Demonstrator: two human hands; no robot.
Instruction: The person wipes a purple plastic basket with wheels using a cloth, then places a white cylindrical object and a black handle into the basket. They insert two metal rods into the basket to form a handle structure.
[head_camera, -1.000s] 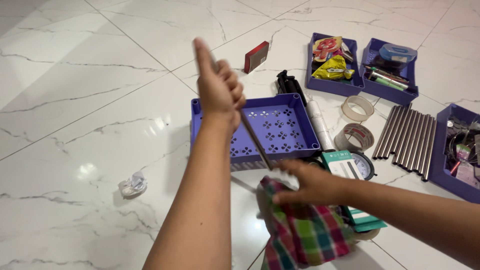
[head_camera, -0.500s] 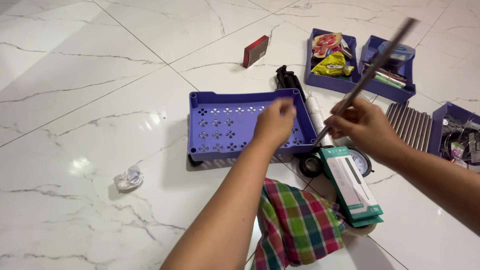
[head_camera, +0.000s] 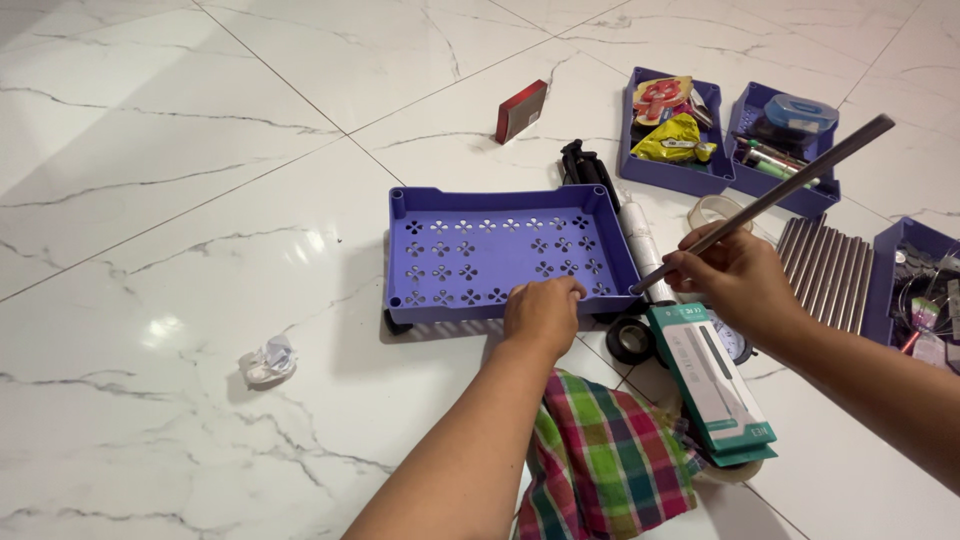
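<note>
My right hand (head_camera: 738, 277) grips a long metal rod (head_camera: 800, 185) near its lower end; the rod slants up to the right above the floor. My left hand (head_camera: 543, 313) rests with curled fingers on the front rim of a purple perforated tray (head_camera: 480, 255) standing on the white marble floor. Below my hands lie a checked cloth (head_camera: 600, 460) and a green and white box (head_camera: 712, 382).
Several metal rods (head_camera: 823, 265) lie in a row at the right. Purple trays of small items (head_camera: 672, 128) (head_camera: 790, 140) (head_camera: 915, 285) stand behind and to the right. Tape rolls (head_camera: 715, 210), a black tripod (head_camera: 583, 165), a red box (head_camera: 521, 111) and crumpled paper (head_camera: 267, 361) lie around.
The rod has passed from my left hand to my right hand and now points up to the right. My left hand came down onto the tray's front rim.
</note>
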